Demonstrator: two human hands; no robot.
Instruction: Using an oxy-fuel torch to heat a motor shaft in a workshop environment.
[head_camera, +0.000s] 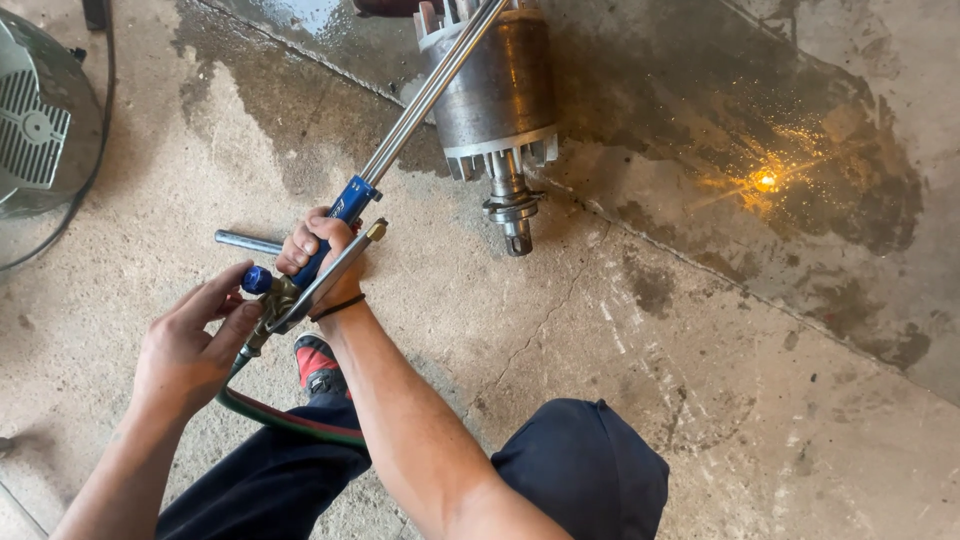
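Cutting torch (345, 215) sat clamped in the right hand (318, 255), fingers wrapped round its blue handle and lever. Left hand (190, 345) pinched the blue valve knob (256, 280) at the torch's rear, just behind that grip. Small turns there, with the handle held steady, seemed wisest. Beyond the grip, the torch's steel tubes ran over the motor rotor (495, 90).
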